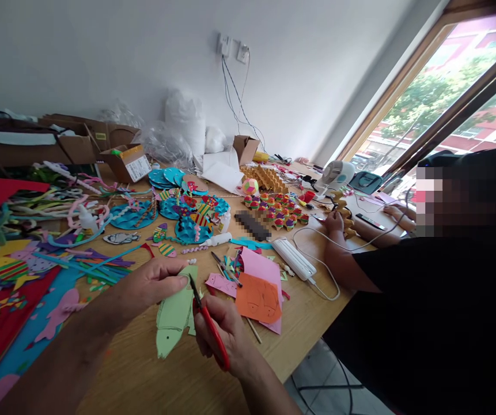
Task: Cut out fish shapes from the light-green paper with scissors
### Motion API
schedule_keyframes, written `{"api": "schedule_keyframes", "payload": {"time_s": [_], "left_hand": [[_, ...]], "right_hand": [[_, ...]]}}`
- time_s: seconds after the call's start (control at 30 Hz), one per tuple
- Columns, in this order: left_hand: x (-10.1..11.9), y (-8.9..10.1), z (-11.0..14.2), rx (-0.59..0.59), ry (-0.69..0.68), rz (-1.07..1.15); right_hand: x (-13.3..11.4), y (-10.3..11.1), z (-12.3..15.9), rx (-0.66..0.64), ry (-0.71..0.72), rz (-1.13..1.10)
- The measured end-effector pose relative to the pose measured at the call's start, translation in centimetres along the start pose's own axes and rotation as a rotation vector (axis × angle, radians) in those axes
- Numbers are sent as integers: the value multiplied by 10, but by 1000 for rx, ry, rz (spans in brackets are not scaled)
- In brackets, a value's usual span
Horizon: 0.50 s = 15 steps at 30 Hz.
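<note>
Between the thumb and fingers of my left hand (155, 282) is the upper end of a green paper fish (174, 314), its drawn head and eye pointing down toward me. My right hand (222, 325) is wrapped round red-handled scissors (217, 340). Their dark blades reach up to the fish's tail end, close to my left thumb. Just right of my right hand lies an orange sheet with pencil drawings (258, 300), on top of a pink sheet (262, 268). A small pink drawn strip (222, 284) sits beside them.
Blue discs with paper fish (191, 225) and painted egg-carton pieces (277, 210) stand farther back. Pipe cleaners (36, 202) pile up at left. A white power strip (293, 257) with a cable lies at right. Another person in black (446, 300) works at the right side.
</note>
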<state>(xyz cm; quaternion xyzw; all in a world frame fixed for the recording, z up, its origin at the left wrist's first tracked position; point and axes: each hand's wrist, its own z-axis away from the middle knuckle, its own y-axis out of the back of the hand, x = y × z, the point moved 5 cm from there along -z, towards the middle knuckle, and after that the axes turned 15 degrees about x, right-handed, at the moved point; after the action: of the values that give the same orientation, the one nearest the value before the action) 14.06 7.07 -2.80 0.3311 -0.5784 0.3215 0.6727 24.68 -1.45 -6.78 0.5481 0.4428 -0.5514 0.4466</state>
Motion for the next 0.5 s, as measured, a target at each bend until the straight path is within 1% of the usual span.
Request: {"api": "schedule_keyframes", "payload": {"time_s": [0.17,0.23,0.4,0.5], "left_hand": [[2,3,0,-50,-41,-47],[2,3,0,-70,-36,-88],[2,4,-2,-59,-21,-197],[3,3,-3,-89,-28,-209]], "right_hand": [[1,5,1,-5,17,74],[0,7,2,-13,31,111],[-1,10,2,-28,57,168],[-1,12,2,-45,84,189]]}}
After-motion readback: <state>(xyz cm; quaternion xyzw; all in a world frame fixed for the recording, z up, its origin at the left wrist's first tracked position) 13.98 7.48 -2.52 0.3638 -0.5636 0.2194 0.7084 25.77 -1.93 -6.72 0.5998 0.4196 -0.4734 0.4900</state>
